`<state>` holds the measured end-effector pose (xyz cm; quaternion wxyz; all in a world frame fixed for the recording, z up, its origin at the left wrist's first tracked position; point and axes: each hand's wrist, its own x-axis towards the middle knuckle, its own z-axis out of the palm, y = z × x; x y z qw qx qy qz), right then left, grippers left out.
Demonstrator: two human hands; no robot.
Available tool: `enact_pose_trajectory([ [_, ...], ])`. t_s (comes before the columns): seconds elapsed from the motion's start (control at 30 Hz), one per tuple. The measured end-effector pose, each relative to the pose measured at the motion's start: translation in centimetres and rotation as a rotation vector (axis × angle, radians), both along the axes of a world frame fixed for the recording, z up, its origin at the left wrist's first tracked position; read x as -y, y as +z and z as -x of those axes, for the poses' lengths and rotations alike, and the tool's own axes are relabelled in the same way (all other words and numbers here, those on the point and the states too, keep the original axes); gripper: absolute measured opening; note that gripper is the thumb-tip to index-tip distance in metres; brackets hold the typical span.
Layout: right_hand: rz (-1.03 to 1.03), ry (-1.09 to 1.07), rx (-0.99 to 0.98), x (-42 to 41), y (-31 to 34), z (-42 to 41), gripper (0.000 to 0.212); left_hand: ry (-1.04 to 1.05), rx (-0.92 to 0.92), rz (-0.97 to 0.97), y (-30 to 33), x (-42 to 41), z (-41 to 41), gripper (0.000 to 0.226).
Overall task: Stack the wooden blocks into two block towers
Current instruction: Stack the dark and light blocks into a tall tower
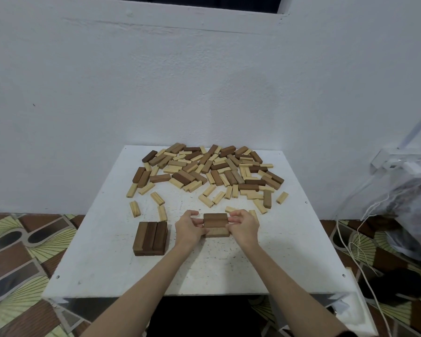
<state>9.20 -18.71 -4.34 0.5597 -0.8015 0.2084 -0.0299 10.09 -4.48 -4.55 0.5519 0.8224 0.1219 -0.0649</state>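
Lower centre: left hand [189,227] and right hand [244,224], fingers grasping small stack [215,224]; second stack [150,238] left; loose blocks [204,171] above.

We count one white table [122,271], two hands above it, and two started stacks on it: one of dark blocks [150,238] near its left edge, one [215,224] at its middle. The loose blocks [204,171] at its far side are too many to count exactly.
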Motion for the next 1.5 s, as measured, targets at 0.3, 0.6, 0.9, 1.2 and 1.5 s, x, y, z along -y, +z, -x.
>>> enact_pose_trajectory([
  [0.3, 0.001, -0.014, 0.01, 0.0, -0.1, 0.2, 0.028, -0.007, 0.007, -0.023, 0.2, 0.1, 0.2, 0.047],
  [0.6, -0.025, -0.032, -0.01, 0.0, 0.1, 0.3, 0.029, 0.009, -0.014, 0.043, 0.1, -0.2, 0.2, 0.049],
  [0.9, -0.049, -0.046, -0.026, 0.0, 0.4, 0.5, 0.031, 0.013, -0.004, 0.083, 0.3, -0.3, 0.2, 0.05],
  [1.2, -0.09, -0.047, 0.016, -0.3, 1.6, 0.7, 0.03, 0.003, 0.004, 0.115, 1.1, -1.0, -0.1, 0.054],
  [1.5, -0.118, -0.016, 0.057, -1.8, 3.2, 0.7, 0.029, -0.052, 0.022, 0.091, 3.2, -3.5, -0.3, 0.054],
])
